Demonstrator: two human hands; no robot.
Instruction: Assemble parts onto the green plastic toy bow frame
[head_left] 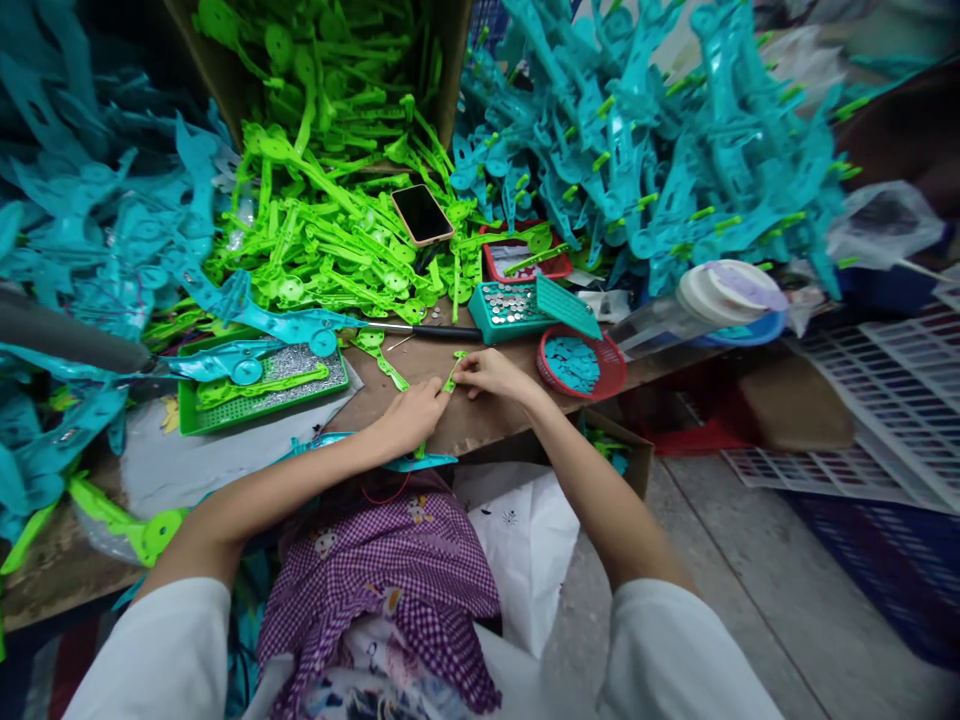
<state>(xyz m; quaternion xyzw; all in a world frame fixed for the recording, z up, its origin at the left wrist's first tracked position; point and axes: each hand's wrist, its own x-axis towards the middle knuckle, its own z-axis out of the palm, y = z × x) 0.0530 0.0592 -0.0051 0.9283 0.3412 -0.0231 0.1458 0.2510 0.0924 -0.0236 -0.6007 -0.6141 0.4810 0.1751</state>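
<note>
Both the left hand (411, 415) and right hand (487, 375) pinch a small green plastic piece (452, 374), mostly hidden by fingers, above the table (420, 365).

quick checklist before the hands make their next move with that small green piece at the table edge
1. Both hands on the piece: left hand and right hand meet at the small green part. Ok.
2. Grip firm: fingertips cover the contact. Cannot tell.
3. Teal part under the left wrist overhangs the table edge. Not ok.
4. Phone lies on the loose green pile. Not ok.
5. Red basket of teal discs within the right hand's reach. Ok.
6. Teal tray of small metal pieces sits open, close by. Ok.
</note>
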